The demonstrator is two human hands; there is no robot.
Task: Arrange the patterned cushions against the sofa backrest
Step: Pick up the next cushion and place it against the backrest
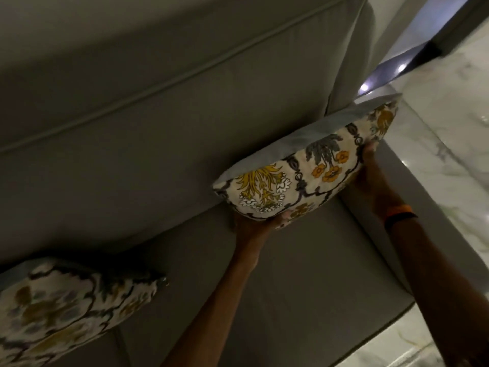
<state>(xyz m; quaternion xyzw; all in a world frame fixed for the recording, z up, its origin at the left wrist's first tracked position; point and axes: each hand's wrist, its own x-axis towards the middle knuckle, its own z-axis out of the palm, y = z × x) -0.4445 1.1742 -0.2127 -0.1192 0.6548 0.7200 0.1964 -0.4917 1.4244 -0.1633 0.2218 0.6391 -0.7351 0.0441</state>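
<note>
A cream cushion with yellow and orange flowers and a grey-blue back is held up against the grey sofa backrest, near the sofa's right end. My left hand grips its lower left edge from below. My right hand holds its right edge, with an orange and black band on that wrist. A second patterned cushion lies at the lower left on the seat, leaning towards the backrest; it is blurred.
The grey seat cushion spreads below the held cushion. The sofa's right armrest runs beside my right forearm. A glossy white marble floor lies to the right, with a dark wall base beyond.
</note>
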